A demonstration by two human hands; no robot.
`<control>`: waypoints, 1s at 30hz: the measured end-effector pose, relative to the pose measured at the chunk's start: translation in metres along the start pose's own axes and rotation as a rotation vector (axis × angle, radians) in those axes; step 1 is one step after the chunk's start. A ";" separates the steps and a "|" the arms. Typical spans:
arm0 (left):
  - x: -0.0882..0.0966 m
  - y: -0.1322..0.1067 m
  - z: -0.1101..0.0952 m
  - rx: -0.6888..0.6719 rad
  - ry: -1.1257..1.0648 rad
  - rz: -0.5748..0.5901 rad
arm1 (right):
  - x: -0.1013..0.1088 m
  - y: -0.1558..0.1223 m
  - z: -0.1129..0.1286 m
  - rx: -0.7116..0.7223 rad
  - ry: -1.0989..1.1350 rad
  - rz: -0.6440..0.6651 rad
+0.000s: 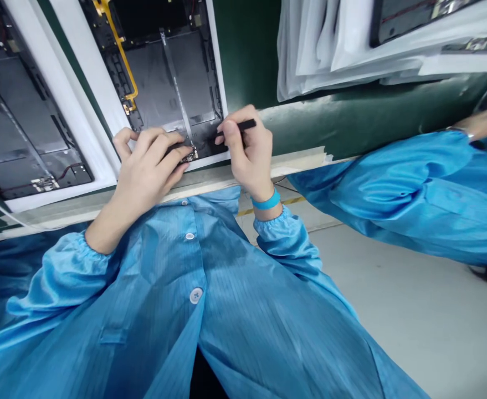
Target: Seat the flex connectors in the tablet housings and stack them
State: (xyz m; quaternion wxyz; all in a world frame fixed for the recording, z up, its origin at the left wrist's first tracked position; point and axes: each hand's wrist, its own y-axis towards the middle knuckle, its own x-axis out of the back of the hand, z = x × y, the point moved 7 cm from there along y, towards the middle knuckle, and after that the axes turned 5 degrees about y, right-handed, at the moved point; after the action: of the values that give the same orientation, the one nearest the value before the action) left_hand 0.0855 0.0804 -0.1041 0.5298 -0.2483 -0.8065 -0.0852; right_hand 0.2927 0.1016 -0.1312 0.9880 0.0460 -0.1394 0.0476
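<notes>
An opened tablet lies on a white sheet in front of me, its inside facing up. A yellow flex cable runs down its left part, and a silvery ribbon strip leads to a small connector board at the near edge. My left hand rests over that near edge, fingers spread, the tips beside the small board. In my right hand a black pen-like tool is pinched between thumb and fingers. Its tip points at the tablet's near right corner; whether it touches cannot be told.
Another opened tablet lies to the left on white sheeting. White foam sleeves are stacked at the back right, with another tablet on top. The green mat ends at a taped table edge. A co-worker's sleeve is at the right.
</notes>
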 end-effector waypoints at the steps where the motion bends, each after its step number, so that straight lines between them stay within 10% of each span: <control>1: 0.001 0.000 0.000 -0.012 0.005 0.025 | -0.003 0.001 0.001 -0.018 0.003 0.025; 20: 0.012 0.026 -0.005 -0.035 -0.048 0.317 | -0.010 0.005 0.012 0.007 -0.127 0.129; 30: 0.018 0.029 0.003 -0.109 -0.099 0.209 | -0.008 0.003 0.011 0.000 -0.133 0.130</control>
State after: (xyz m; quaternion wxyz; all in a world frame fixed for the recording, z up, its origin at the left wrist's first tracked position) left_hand 0.0916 0.1126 -0.0928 0.4810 -0.3634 -0.7955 -0.0609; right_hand 0.2818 0.1029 -0.1228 0.9715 0.0398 -0.2071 0.1085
